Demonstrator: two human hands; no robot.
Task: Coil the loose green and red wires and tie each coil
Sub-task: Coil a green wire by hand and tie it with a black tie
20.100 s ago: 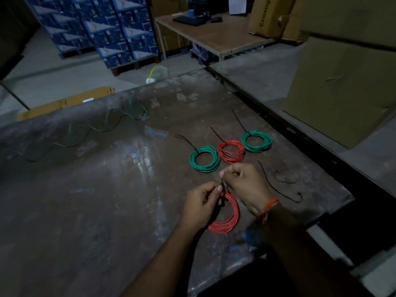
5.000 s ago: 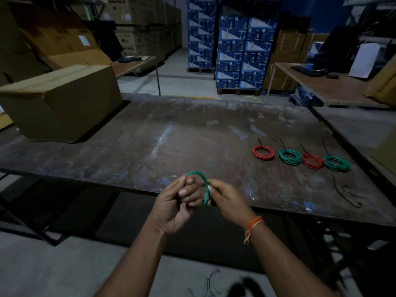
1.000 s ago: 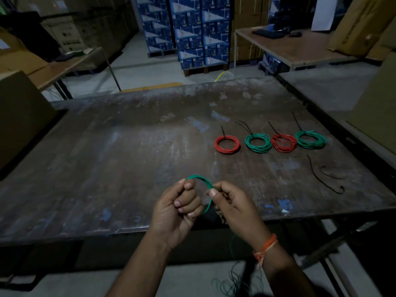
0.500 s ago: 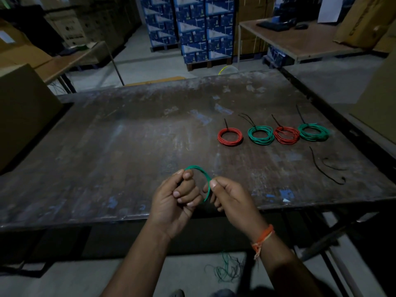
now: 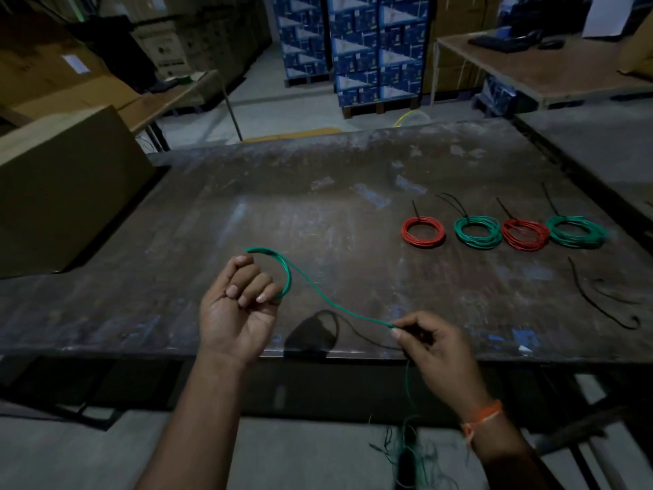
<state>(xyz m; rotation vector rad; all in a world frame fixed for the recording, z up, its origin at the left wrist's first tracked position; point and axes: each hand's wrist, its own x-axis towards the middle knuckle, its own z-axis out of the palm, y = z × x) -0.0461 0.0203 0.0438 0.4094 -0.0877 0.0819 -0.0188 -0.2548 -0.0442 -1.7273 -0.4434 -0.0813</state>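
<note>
The left hand [image 5: 237, 309] is gripping the green wire [image 5: 332, 304] coil; the right hand [image 5: 436, 344], at 4 o'clock from it, is pinching the wire's strand above the desk [image 5: 318, 213].

1. Only one cam, worn on my head, wide-angle, so no 2nd view to overlap with.
2. It faces fwd and down over the near edge of the worn table [image 5: 318, 213].
3. My left hand [image 5: 236, 305] and right hand [image 5: 434, 344] sit close, low-centre in frame.
4. Far side of the table and stacked blue boxes [image 5: 357, 47] fill the top; floor shows along the bottom.
</note>
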